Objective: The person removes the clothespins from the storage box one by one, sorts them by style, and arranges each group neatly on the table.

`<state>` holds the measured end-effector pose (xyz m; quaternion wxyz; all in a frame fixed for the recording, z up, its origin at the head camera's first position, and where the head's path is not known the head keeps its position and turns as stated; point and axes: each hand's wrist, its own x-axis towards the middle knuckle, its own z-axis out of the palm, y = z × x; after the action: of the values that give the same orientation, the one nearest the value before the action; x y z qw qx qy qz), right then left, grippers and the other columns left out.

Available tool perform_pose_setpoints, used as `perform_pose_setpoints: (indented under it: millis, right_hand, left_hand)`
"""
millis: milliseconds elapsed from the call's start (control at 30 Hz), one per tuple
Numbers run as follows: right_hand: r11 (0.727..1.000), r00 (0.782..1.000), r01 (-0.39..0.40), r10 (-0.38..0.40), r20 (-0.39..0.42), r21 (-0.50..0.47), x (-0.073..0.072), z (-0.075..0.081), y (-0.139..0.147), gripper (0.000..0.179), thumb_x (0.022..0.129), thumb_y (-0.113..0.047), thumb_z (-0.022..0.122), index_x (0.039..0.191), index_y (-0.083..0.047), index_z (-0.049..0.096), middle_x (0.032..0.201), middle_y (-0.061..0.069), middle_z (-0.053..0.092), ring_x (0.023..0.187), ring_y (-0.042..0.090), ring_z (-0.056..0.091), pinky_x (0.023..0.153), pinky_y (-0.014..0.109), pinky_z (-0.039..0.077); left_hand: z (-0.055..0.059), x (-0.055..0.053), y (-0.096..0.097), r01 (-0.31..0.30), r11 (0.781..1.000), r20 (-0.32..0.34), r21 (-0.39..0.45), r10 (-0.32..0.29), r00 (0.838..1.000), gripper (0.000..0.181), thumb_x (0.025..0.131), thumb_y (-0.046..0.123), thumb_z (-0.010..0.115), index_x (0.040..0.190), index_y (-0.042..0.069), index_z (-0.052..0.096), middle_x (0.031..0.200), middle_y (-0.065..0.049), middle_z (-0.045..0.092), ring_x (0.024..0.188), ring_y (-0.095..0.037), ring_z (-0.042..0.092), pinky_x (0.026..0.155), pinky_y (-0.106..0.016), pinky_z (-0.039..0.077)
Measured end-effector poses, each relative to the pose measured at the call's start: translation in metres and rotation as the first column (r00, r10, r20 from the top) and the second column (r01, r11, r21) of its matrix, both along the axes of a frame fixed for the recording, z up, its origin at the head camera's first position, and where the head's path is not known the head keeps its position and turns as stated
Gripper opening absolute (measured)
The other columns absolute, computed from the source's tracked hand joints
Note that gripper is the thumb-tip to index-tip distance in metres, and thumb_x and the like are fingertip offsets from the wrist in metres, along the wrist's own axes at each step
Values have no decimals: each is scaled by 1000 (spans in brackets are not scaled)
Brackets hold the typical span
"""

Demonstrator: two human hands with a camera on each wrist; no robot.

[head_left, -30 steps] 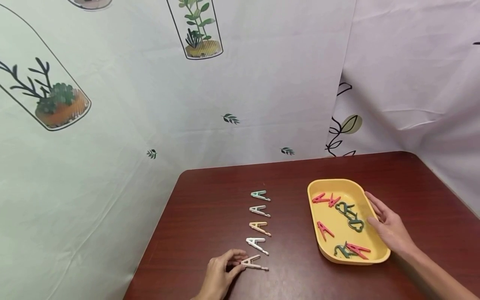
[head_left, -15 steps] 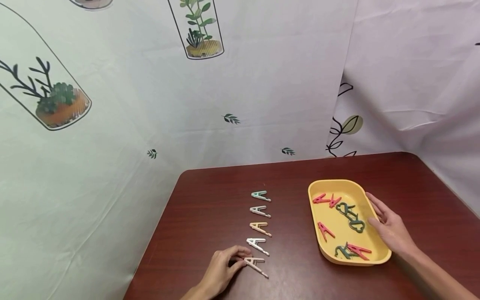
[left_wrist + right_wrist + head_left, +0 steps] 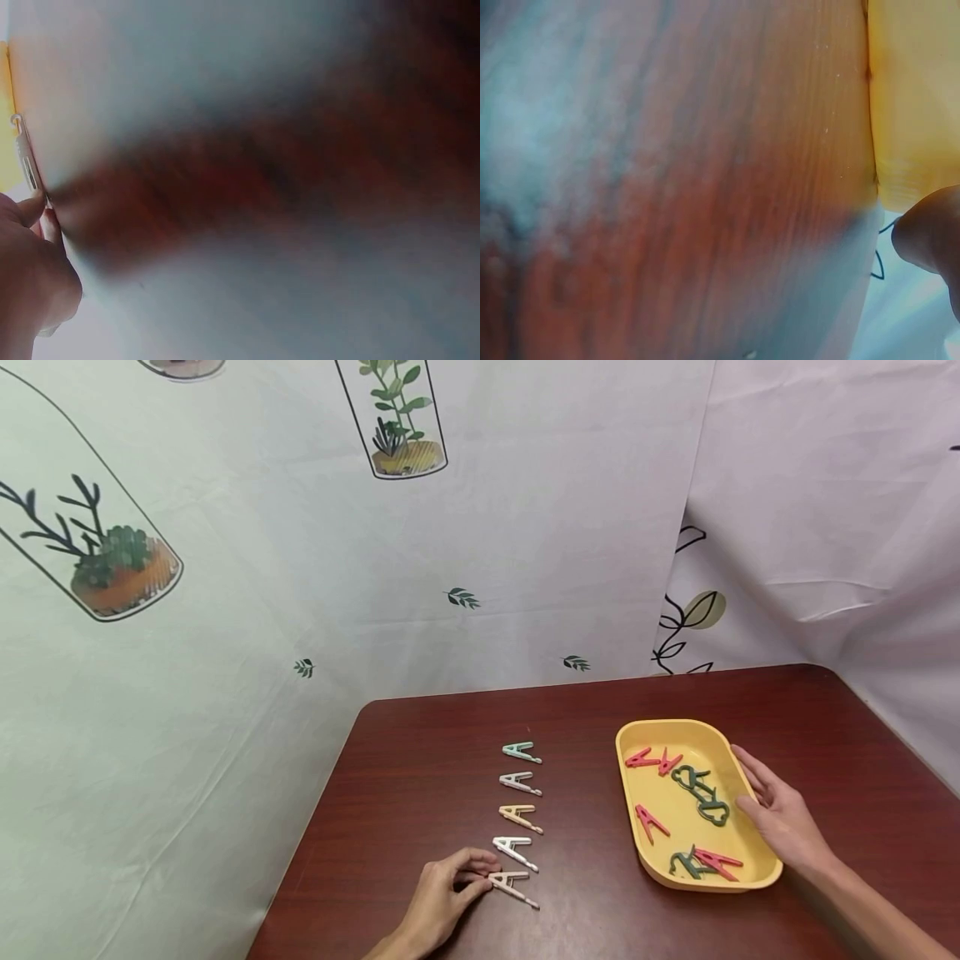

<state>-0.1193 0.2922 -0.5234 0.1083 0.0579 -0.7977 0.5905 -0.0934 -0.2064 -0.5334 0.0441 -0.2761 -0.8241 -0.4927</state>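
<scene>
Fingers pinch a pale clip by the blurred, red-brown tabletop.

Under the left hand and right hand spreads a dark red-brown worktop with rounded far corners. Beyond both hangs a pale, creased cloth: printed plant jars ahead of the left hand, a leafy stem ahead of the right.

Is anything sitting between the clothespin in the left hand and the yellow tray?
Nothing loose is visible there: in the head view, only bare tabletop lies between the beige clothespin pinched by the left hand and the yellow tray. The tray's raised rim stands on that side; the right hand holds the opposite side.
</scene>
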Motion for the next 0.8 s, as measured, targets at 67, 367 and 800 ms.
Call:
perform_pose_setpoints:
  millis: [67,367,800]
  right_hand:
    - [1000,1000,0,0,4,0,0,0,0,71,104,12,52,168,-4,26,145,-28,43,105,-12,62,66,26,63]
    - [1000,1000,4,-4,30,-9,1,0,0,71,105,9,53,169,-8,26,146,-29,43,95,-4,69,64,29,63]
    - [999,999,23,-24,31,36,0,2,-3,67,105,9,52,166,2,24,159,40,28,107,-17,57,70,21,62]
  left_hand:
    - [0,0,0,-4,1000,4,-2,4,1000,28,91,0,80,116,11,74,105,-3,81,91,-23,79,81,-26,63]
    - [3,1,1,11,1000,0,1,-11,1000,28,91,-1,80,117,8,73,106,-4,80,93,-20,78,81,-29,63]
    - [39,-24,2,-132,991,41,16,132,990,32,91,-13,75,117,5,75,109,-3,80,95,-33,76,86,-29,62]
